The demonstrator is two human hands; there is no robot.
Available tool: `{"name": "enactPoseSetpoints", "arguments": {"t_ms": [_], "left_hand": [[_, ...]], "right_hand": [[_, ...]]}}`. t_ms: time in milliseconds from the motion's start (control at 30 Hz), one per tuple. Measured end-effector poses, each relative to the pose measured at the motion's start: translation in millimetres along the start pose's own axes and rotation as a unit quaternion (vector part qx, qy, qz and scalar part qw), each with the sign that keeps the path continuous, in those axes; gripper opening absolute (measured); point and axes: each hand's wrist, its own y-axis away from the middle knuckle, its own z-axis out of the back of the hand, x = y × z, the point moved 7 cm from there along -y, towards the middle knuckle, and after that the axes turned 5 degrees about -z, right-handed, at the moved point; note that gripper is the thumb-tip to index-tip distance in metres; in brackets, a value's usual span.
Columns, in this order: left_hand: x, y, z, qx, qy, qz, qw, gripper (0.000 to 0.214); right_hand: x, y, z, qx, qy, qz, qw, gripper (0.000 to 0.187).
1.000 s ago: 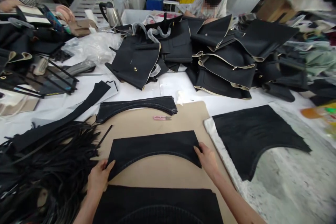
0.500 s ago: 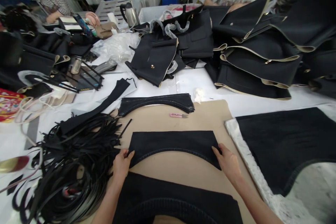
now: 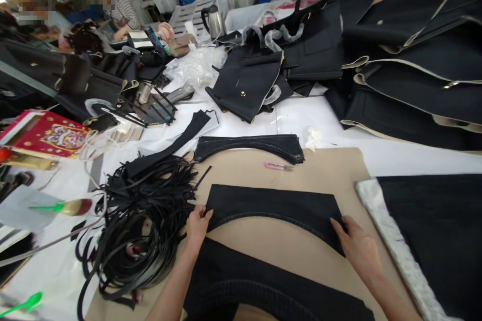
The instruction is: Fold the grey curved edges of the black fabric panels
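A black panel [image 3: 271, 201] with an arched lower edge lies over a tan board [image 3: 335, 165]. My left hand [image 3: 198, 226] pinches its left end between thumb and fingers. At the opposite end, my right hand [image 3: 360, 247] grips the lower right corner the same way. Closer to me are more black arched panels [image 3: 259, 271], stacked, their nearest part cut off by the frame. Beyond the held panel lie a pile of narrower curved black pieces [image 3: 248, 146] and a pair of pink thread snips [image 3: 277, 166].
Left of the board is a tangled heap of black strips [image 3: 146, 210]. A white-edged slab [image 3: 391, 246] bearing black material stands on the right. Black bag pieces [image 3: 414, 90] are piled behind, near a steel kettle [image 3: 215, 22]. People sit across the table.
My view has turned left, so the scene sits farther right in the picture. Both hands keep hold of the panel's ends, and it now slants slightly down to the right.
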Motion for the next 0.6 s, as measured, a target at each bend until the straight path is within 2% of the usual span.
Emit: {"name": "enactPoseSetpoints", "arguments": {"t_ms": [133,300,367,400,467,533,600], "left_hand": [[-2.7,-0.8,-1.8,0.032,-0.030,-0.013,0.999,0.024],[-5.1,-5.2,-2.5,0.056,-0.077,0.002,0.995,0.028],[-8.8,0.1,2.5,0.029,-0.106,0.007,0.994,0.036],[-14.4,4.2,7.1,-0.006,-0.123,-0.011,0.992,0.041],[-34.6,16.2,16.4,-0.104,-0.155,-0.100,0.977,0.048],[-60.0,33.1,16.1,-0.177,-0.167,-0.231,0.942,0.046],[-80.8,47.9,1.1,-0.161,-0.160,-0.350,0.909,0.039]], "right_hand": [[5.7,4.8,3.4,-0.009,0.000,0.011,1.000,0.028],[3.9,5.3,5.6,-0.027,-0.004,0.003,1.000,0.020],[3.8,6.3,7.2,-0.033,-0.007,0.000,0.999,0.018],[4.0,6.7,7.8,-0.035,-0.008,0.001,0.999,0.018],[4.6,7.0,8.6,-0.040,-0.009,0.003,0.999,0.016],[5.3,7.1,8.7,-0.045,-0.007,0.005,0.999,0.016],[6.1,7.8,9.0,-0.054,-0.003,0.004,0.999,0.015]]}}
